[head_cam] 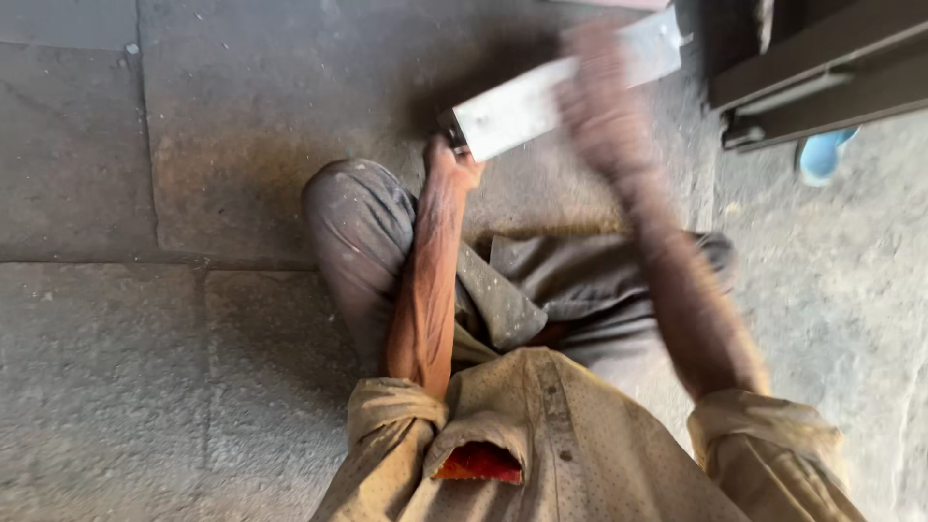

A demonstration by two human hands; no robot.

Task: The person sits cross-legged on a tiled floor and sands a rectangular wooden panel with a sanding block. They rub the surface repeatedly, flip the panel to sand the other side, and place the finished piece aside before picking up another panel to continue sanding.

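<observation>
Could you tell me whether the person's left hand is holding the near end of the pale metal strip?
Yes, the left hand grips the lower end of the metal strip, while the blurred right hand lies across its middle.

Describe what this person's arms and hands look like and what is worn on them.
Both forearms are bare. The tan, finely dotted shirt sleeves are rolled up at the elbows. The left hand wears no glove; the right hand is motion-blurred, so details are unclear. No watch or bracelet shows.

Seated on stone floor (145,367), legs folded, grey trousers, tan shirt with rolled sleeves. Left hand (452,164) gripping near end of flat pale metal strip (541,97), held tilted above floor. Right hand (599,97) blurred, over strip's middle; grip unclear. Dark metal frame (822,77) top right, blue object (822,155) just below it.
</observation>
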